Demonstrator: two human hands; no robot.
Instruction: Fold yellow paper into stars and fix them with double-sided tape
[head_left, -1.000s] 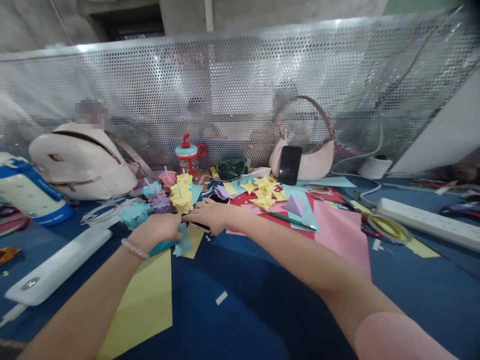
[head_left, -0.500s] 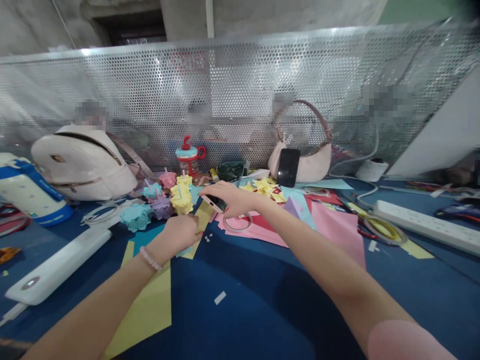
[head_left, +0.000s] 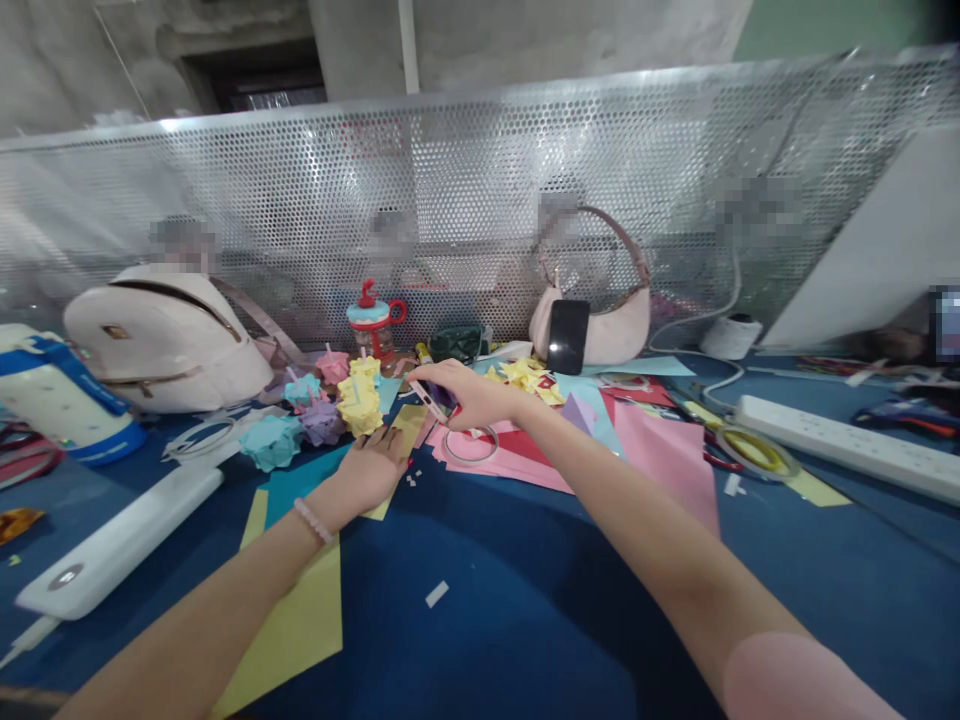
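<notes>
My right hand is closed around a phone with a pale pink edge, tilted above the table. My left hand, with a beaded bracelet at the wrist, lies with its fingers stretched over a yellow paper strip. Just beyond those fingers stand yellow paper flowers. Purple, blue and pink paper flowers cluster to their left. Under my left forearm are a teal sheet and a yellow sheet. A tape roll rests on pink paper near my right hand.
At the back are a white backpack, a red-handled cup, a pale handbag and a black phone. A bottle and white device sit left, a power strip right. Pink sheets lie right of centre.
The fingers of my left hand have gone from curled to stretched out on the paper. My right hand has tipped the phone, so more of its screen shows.
</notes>
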